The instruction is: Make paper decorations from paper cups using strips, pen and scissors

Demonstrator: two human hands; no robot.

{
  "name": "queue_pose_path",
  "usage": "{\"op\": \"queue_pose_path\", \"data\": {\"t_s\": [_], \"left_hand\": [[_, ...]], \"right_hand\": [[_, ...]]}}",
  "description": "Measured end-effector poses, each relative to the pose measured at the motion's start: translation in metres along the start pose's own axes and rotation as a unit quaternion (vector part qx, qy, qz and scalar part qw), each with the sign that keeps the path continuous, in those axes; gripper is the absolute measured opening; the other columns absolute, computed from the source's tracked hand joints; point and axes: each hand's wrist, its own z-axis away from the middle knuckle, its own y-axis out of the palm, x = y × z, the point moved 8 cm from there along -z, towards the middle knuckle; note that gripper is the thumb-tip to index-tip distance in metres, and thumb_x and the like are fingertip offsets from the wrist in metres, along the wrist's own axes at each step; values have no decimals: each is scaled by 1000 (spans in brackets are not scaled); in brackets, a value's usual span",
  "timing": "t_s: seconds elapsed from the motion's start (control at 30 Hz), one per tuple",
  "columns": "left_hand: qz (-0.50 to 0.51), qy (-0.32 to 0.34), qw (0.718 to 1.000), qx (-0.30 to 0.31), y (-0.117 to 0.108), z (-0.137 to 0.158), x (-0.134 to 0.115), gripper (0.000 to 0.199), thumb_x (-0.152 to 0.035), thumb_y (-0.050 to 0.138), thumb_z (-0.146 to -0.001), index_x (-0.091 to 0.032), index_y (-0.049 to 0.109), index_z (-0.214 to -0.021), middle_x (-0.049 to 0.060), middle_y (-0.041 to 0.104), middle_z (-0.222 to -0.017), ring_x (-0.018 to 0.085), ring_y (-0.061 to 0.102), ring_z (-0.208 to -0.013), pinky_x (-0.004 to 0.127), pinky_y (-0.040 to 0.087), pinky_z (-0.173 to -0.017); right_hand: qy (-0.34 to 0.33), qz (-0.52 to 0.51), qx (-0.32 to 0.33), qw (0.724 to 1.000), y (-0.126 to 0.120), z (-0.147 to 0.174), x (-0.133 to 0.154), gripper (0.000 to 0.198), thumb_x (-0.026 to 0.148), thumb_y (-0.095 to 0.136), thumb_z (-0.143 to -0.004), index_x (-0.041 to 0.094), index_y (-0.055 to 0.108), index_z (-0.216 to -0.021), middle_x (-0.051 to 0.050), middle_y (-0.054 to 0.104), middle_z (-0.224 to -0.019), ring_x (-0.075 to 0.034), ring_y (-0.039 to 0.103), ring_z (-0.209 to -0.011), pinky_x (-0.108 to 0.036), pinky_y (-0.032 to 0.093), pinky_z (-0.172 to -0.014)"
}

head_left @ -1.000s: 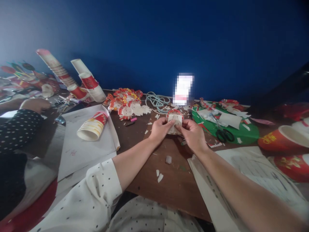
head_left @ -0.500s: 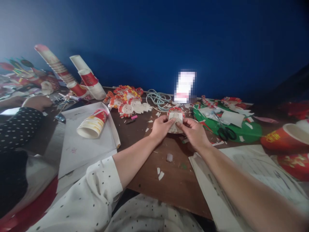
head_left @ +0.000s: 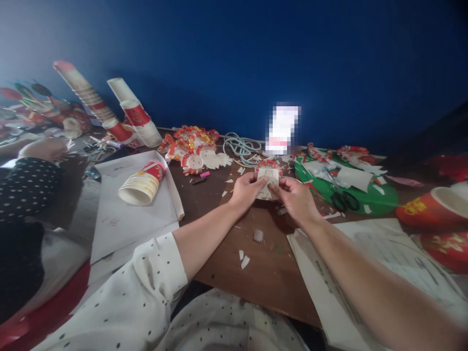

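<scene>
The left hand (head_left: 245,191) and right hand (head_left: 297,199) pinch a pale paper piece (head_left: 268,174) with a red top edge from both sides over the table (head_left: 234,273), left of the black-handled scissors (head_left: 344,201) and near the light-blue cord (head_left: 239,147).

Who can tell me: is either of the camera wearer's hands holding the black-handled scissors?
No, the scissors lie on the green sheet, while the left hand and right hand hold a white paper piece.

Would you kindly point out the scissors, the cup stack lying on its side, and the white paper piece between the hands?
Scissors (head_left: 344,201), head view: black handles.
Cup stack (head_left: 149,177), head view: outer wall.
White paper piece (head_left: 268,174), head view: upper part.
</scene>
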Motion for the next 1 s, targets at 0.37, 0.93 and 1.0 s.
{"op": "queue_pose_path", "data": {"t_s": [0.37,0.93,1.0], "left_hand": [[-8,10,1000,-14,-3,-2,1,29,-43,73,-72,-15,65,-73,0,61,-67,11,51,-61,23,40,-58],[3,5,1000,-12,-4,-3,2,31,-45,73,-72,-15,64,-71,-1,59,-65,10,48,-58,23,36,-57],[6,8,1000,-9,-3,-3,1,31,-44,73,-72,-15,64,-71,-1,59,-64,9,47,-58,23,36,-56]], "right_hand": [[-5,-4,28,1000,5,2,3,45,58,83,-59,20,71,-81,-1,72,-73,-19,64,-64,-32,56,-59],[40,-69,60,995,14,2,-8,47,49,89,-53,20,67,-83,-3,73,-80,-20,68,-68,-37,61,-61],[41,-69,57,995,14,2,-8,48,49,90,-52,21,67,-83,-3,73,-79,-20,67,-66,-38,61,-63]]}}
